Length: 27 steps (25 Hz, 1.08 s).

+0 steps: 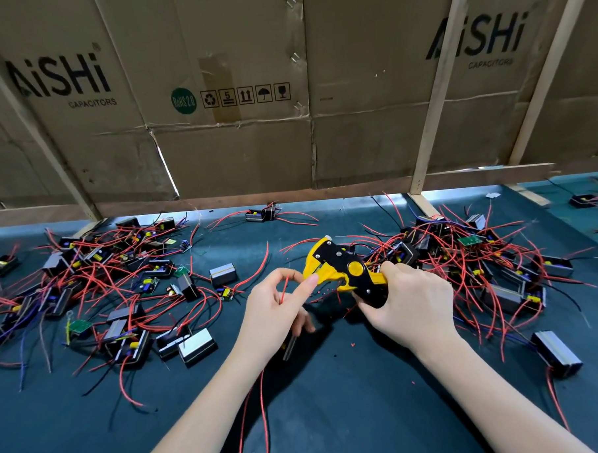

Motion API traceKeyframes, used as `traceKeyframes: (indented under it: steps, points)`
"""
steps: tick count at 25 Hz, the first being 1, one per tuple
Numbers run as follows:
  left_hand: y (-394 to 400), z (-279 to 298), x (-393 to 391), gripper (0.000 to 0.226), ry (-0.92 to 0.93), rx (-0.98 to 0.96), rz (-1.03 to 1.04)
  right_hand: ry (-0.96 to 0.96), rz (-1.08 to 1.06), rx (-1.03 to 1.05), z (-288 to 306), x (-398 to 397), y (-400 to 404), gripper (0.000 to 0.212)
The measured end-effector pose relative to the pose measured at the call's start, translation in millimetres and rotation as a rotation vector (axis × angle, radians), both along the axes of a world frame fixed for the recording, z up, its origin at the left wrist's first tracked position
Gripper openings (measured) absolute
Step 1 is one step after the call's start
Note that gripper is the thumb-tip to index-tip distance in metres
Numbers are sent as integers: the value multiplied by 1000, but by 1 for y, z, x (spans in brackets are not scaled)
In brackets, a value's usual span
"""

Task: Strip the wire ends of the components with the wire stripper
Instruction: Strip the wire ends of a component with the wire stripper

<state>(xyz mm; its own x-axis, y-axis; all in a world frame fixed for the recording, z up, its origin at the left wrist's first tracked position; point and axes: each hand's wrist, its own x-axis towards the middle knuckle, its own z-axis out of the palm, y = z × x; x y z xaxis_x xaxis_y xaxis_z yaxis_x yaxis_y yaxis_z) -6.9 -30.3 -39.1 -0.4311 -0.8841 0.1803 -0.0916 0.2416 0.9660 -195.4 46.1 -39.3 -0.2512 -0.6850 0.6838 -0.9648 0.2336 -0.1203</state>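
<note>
My right hand (409, 302) grips the handles of a yellow and black wire stripper (344, 269), whose jaws point left. My left hand (277, 306) pinches a thin red wire (284, 288) between thumb and fingers just left of the jaws. A small black component (290, 346) hangs under that hand, mostly hidden by the palm, with red wires trailing down toward me. The wire tip is close to the jaws; I cannot tell whether it is inside them.
Heaps of black components with red, black and blue wires lie on the dark green mat at left (98, 286) and right (480, 259). A cardboard wall (233, 92) with wooden slats closes off the back. Tiny red insulation bits (352, 344) dot the mat.
</note>
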Motion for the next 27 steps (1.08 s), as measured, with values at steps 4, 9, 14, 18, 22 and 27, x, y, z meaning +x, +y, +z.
traceKeyframes:
  steps: [4,9,14,18,22,27]
  points:
    - [-1,0,-5,20,44,72,-12,25,-19,20,-3,4,0,56]
    - [-3,5,-6,24,181,165,44,-92,-69,149,0,8,-3,64]
    - [-6,5,-3,28,189,182,139,-170,48,380,6,9,2,89]
    - [-6,8,-4,30,206,185,137,-23,26,433,7,10,6,88]
    - [-3,7,-4,37,208,170,79,3,5,245,4,16,3,63]
    - [-4,10,2,27,199,225,-110,23,-22,76,0,2,1,63]
